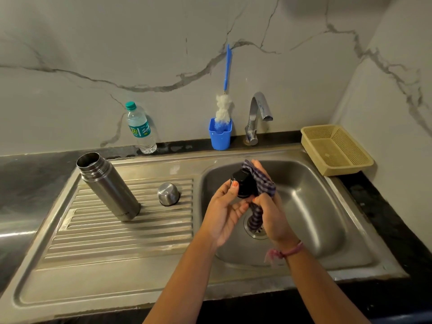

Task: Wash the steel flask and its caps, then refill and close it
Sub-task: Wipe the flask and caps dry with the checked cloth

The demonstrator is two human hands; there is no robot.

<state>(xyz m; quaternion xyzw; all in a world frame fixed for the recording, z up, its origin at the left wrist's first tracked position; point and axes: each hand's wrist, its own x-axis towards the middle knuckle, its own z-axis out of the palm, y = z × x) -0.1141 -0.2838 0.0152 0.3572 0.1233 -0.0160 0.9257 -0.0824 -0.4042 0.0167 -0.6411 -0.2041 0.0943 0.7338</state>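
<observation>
Over the sink basin our left hand grips the black inner cap while our right hand grips a checked cloth against it; open steel flask and steel outer cap stand on the drainboard.

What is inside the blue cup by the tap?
The blue cup holds a bottle brush, bristles down, handle rising above. The cup's wall hides its bottom.

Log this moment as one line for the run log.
step: wiping black inner cap | left hand: holds cap | right hand: grips checked cloth | flask: open, upright on drainboard | steel cap: on drainboard
</observation>
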